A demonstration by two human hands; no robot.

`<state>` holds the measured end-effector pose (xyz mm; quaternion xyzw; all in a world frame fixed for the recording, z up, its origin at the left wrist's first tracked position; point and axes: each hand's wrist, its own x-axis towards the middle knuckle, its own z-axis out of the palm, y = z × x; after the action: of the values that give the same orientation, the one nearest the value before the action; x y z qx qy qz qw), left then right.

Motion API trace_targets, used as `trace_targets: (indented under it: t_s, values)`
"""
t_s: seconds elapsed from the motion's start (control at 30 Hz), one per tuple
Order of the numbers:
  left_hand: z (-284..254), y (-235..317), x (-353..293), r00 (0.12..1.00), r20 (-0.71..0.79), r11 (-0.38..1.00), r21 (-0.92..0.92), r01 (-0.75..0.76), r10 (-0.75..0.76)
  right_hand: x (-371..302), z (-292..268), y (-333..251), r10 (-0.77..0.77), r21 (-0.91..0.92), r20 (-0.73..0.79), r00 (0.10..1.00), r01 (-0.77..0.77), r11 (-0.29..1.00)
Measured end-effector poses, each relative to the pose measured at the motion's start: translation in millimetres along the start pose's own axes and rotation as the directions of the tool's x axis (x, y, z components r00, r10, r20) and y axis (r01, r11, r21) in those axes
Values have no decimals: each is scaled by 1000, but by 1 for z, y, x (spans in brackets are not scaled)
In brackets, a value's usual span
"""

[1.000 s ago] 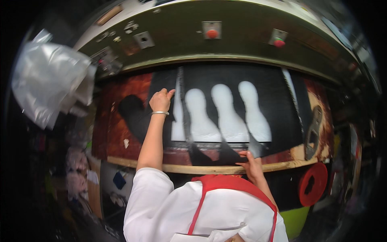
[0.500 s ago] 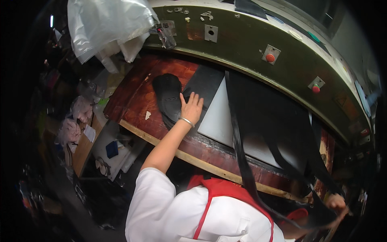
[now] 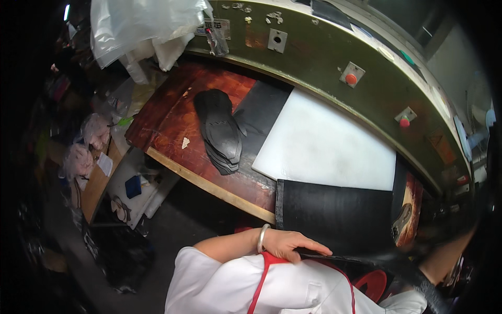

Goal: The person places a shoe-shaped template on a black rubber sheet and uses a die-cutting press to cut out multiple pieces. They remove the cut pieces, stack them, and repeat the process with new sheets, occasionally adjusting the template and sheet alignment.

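Note:
My left hand [image 3: 293, 245], with a silver bangle at the wrist, is low in front of my body. Its fingers reach to the right, and the edge of a thin black sheet [image 3: 361, 257] runs between them and the thumb. At the lower right my right forearm [image 3: 444, 261] shows; its hand is blurred and partly covered by the dark sheet. Ahead, a broad black sheet [image 3: 334, 212] lies over the near part of a white board [image 3: 334, 141] and hangs past the table edge. Left of the board sits a stack of black sole-shaped pieces [image 3: 222, 136].
A green machine beam [image 3: 314, 57] with red buttons spans the far side of the reddish wooden table [image 3: 170, 115]. A clear plastic bag [image 3: 146, 31] hangs at the upper left. Below it, a side shelf [image 3: 149, 193] holds small items. A red stool or tub [image 3: 371, 285] stands at the lower right.
My left hand has left the stack of soles and come back toward my body. The black sheet material has been drawn nearer, baring most of the white board.

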<state>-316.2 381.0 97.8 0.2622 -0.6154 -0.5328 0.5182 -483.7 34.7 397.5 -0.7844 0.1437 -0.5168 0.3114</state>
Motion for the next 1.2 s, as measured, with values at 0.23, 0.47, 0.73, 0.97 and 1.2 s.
trace_targets:
  t_s: [0.23,0.47,0.73,0.97,1.2]
  values:
    - [14,-32,-53,500,-749,881,-239,408,-434,-52,122,129,443,-485,609,658,-133,864]
    - [-6,-49,-113,170,-819,830,-558,-11,-548,-160,-47,176,630,-921,200,751,-76,383]
    - [-13,4,-110,561,-628,842,-386,377,-539,-344,-113,161,921,-463,172,349,-797,388]
    - [-53,4,-71,359,-771,845,-425,324,-526,-331,-89,152,815,-78,139,563,-814,575]
    - [-216,-17,-13,313,-946,978,-17,207,-83,-221,-76,254,789,-101,-1,614,-785,611]
